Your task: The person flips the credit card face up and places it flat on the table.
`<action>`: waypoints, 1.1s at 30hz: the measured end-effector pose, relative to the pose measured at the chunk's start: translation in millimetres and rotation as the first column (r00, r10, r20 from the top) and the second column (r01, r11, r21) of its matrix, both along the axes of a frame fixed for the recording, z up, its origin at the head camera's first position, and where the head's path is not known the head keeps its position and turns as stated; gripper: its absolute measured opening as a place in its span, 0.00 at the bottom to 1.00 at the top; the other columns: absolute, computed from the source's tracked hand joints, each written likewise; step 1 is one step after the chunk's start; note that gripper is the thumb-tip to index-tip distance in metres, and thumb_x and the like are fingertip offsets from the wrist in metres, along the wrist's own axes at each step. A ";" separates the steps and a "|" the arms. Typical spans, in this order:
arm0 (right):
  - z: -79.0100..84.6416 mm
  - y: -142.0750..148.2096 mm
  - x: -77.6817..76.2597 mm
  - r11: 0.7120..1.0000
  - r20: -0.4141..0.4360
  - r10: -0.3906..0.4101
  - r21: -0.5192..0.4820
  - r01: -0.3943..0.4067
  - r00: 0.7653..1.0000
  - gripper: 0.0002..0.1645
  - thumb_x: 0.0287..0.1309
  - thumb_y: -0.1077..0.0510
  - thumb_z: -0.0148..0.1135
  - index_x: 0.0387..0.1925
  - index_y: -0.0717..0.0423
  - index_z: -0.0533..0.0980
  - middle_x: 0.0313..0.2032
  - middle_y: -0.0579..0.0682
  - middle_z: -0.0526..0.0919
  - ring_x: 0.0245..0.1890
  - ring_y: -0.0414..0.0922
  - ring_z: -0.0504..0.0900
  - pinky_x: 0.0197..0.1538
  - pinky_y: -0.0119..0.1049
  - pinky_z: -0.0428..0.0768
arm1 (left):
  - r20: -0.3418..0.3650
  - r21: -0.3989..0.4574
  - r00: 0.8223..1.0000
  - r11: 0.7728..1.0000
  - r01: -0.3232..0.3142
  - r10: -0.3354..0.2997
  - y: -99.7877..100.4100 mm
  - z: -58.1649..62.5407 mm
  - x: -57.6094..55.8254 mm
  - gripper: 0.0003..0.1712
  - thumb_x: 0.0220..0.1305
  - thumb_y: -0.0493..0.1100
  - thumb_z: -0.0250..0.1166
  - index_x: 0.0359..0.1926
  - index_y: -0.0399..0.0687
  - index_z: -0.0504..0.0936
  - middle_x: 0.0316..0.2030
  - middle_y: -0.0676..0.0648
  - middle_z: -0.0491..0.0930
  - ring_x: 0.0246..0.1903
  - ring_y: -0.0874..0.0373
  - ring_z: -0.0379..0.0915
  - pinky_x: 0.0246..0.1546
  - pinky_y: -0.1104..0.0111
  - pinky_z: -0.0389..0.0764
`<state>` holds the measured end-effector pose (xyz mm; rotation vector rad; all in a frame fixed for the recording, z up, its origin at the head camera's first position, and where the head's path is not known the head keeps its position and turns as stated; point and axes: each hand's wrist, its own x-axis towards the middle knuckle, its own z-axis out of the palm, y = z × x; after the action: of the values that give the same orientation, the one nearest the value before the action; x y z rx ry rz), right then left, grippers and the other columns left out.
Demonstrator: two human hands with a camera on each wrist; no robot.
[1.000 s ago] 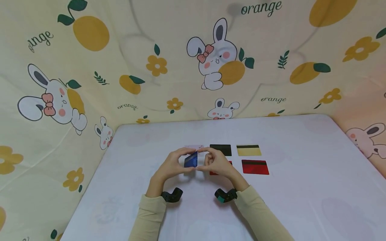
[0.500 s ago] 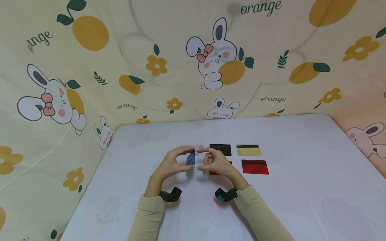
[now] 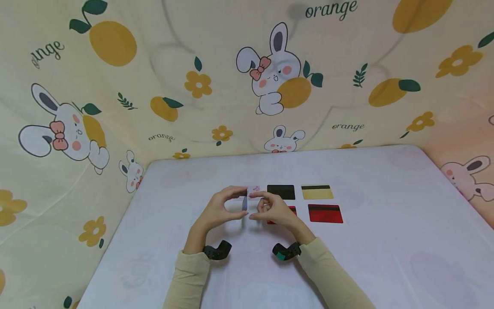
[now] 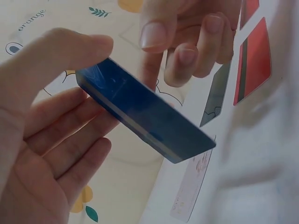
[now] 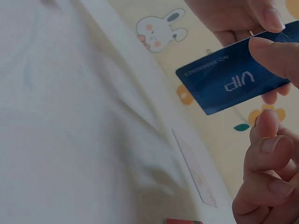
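Fingers of the left hand (image 3: 216,210) pinch a glossy dark-blue rectangular plastic card (image 4: 145,114), "VIP" lettering on one face, holding it above the white tabletop (image 3: 378,249), nearly edge-on to the head camera. Right hand (image 3: 277,209) seems to hold nothing: thumb and forefinger wide apart just beside the card, other fingers curled in; head view suggests a slight gap, wrist views can't settle contact. Step in hand reads as turning the card or passing it across, my call. To do it well: keep the left pinch light and near the edges, bring right thumb and forefinger onto opposite edges together, secure that grip before the left lets go, don't bow the plastic. Stay high enough not to nudge the pale card with pink print (image 3: 255,189) just behind, or the bright-red card (image 3: 293,210) partly covered by the right hand.
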<state>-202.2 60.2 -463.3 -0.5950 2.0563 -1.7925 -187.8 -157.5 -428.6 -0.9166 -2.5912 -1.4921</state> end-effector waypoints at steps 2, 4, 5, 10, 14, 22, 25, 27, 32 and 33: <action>-1.0 -1.2 0.4 1.000 0.016 0.002 -0.001 -0.001 1.000 0.37 0.47 0.66 0.72 0.61 0.62 0.70 0.20 0.40 0.72 0.14 0.32 0.64 0.21 0.26 0.65 | 0.004 0.007 1.000 1.000 0.001 -0.001 0.5 1.2 0.5 0.34 0.50 0.36 0.74 0.61 0.43 0.74 0.56 0.42 0.78 0.58 0.49 0.74 0.61 0.60 0.75; -2.7 -2.4 0.6 1.000 0.021 0.003 0.005 -0.004 1.000 0.37 0.47 0.66 0.71 0.61 0.62 0.69 0.20 0.40 0.72 0.14 0.33 0.64 0.20 0.27 0.65 | 0.008 0.012 1.000 1.000 -0.001 0.001 1.2 2.6 0.8 0.34 0.50 0.36 0.74 0.60 0.43 0.74 0.56 0.43 0.78 0.59 0.50 0.74 0.62 0.60 0.75; -3.6 -3.1 0.8 1.000 0.021 0.004 0.012 -0.004 1.000 0.37 0.47 0.66 0.71 0.61 0.62 0.69 0.20 0.41 0.72 0.14 0.33 0.64 0.21 0.27 0.65 | 0.012 0.014 1.000 1.000 -0.002 0.002 1.5 3.3 1.1 0.34 0.50 0.36 0.74 0.60 0.43 0.74 0.56 0.43 0.78 0.59 0.50 0.74 0.62 0.60 0.74; -10.5 -7.9 1.2 0.999 0.003 0.027 0.037 -0.027 1.000 0.38 0.48 0.65 0.72 0.62 0.65 0.68 0.22 0.42 0.72 0.18 0.34 0.67 0.26 0.26 0.68 | 0.035 0.031 0.999 1.000 -0.008 0.007 1.6 3.2 2.0 0.34 0.52 0.37 0.73 0.61 0.43 0.73 0.56 0.41 0.78 0.59 0.48 0.74 0.63 0.58 0.73; -14.1 -11.2 2.0 0.998 -0.018 0.035 0.049 -0.034 0.999 0.40 0.47 0.64 0.72 0.62 0.68 0.67 0.22 0.43 0.72 0.20 0.34 0.69 0.27 0.26 0.69 | 0.043 0.039 0.999 0.999 -0.009 0.007 1.5 4.8 2.6 0.36 0.52 0.36 0.73 0.63 0.42 0.72 0.57 0.40 0.77 0.59 0.48 0.74 0.63 0.60 0.73; -15.8 -12.8 2.0 0.998 -0.043 0.042 0.046 -0.041 0.998 0.39 0.47 0.65 0.72 0.61 0.70 0.67 0.21 0.43 0.73 0.18 0.33 0.68 0.24 0.25 0.67 | 0.033 0.044 0.999 0.999 -0.006 0.005 1.4 6.2 2.9 0.37 0.52 0.35 0.72 0.63 0.41 0.71 0.57 0.37 0.76 0.59 0.46 0.74 0.63 0.62 0.74; -15.2 -12.9 2.7 0.998 -0.049 0.043 0.054 -0.040 0.998 0.38 0.47 0.65 0.71 0.61 0.69 0.68 0.21 0.42 0.73 0.18 0.32 0.68 0.24 0.25 0.67 | 0.032 0.049 0.999 0.999 -0.004 0.003 1.0 6.4 3.6 0.37 0.52 0.35 0.72 0.64 0.41 0.70 0.58 0.37 0.75 0.59 0.46 0.73 0.63 0.62 0.73; -14.5 -12.8 3.2 0.998 -0.044 0.036 0.060 -0.034 0.998 0.37 0.47 0.65 0.72 0.60 0.67 0.69 0.21 0.43 0.73 0.18 0.33 0.68 0.25 0.25 0.68 | 0.024 0.053 1.000 0.999 -0.001 0.000 0.7 6.9 4.1 0.37 0.52 0.35 0.72 0.64 0.40 0.70 0.58 0.37 0.75 0.59 0.45 0.73 0.63 0.61 0.74; -12.6 -12.6 3.5 0.998 -0.029 0.009 0.069 -0.007 1.000 0.36 0.46 0.65 0.72 0.58 0.66 0.70 0.22 0.44 0.72 0.20 0.34 0.68 0.26 0.26 0.69 | 0.017 0.073 1.000 0.997 0.002 -0.004 -0.5 7.1 4.1 0.37 0.51 0.33 0.72 0.64 0.39 0.69 0.58 0.36 0.75 0.59 0.44 0.73 0.62 0.62 0.74; -12.4 -12.6 3.4 0.997 -0.028 0.005 0.073 -0.002 1.000 0.36 0.46 0.64 0.73 0.58 0.65 0.70 0.22 0.43 0.72 0.20 0.34 0.68 0.26 0.26 0.69 | 0.018 0.080 1.000 0.997 0.003 -0.005 -0.9 7.0 3.9 0.38 0.51 0.33 0.72 0.64 0.38 0.69 0.58 0.36 0.75 0.59 0.43 0.73 0.62 0.62 0.74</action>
<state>-198.8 47.6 -475.7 -0.6057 2.1281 -1.7080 -184.0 -158.4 -421.6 -0.9049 -2.5228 -1.5999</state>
